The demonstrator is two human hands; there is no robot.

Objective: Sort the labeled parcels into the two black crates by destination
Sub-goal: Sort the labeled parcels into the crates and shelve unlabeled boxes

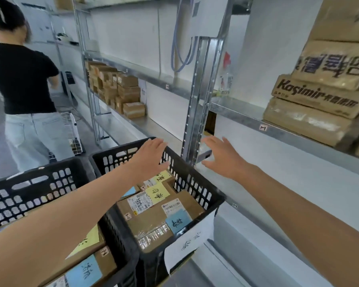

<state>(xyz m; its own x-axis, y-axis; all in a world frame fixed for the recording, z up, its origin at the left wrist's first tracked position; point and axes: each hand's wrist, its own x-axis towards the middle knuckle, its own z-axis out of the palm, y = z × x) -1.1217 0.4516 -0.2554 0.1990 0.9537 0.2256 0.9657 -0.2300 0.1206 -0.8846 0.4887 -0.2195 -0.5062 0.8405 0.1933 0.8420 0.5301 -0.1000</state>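
Two black crates stand side by side in front of me. The right crate [197, 183] holds several brown parcels with yellow and blue notes, one topmost parcel [153, 216] carrying a blue note. The left crate [29, 183] also holds labeled parcels [87, 264], partly hidden by my arm. My left hand [151, 156] hovers with straight fingers over the right crate's far rim, holding nothing. My right hand [222, 156] reaches, fingers spread, toward the metal shelf post [197, 112], also holding nothing.
Metal shelving [236, 114] runs along the right wall. Small brown boxes [120, 92] are stacked on a shelf further back; large cardboard boxes [319, 96] sit on the shelf at right. A person [23, 90] in a black shirt stands at the left, back turned.
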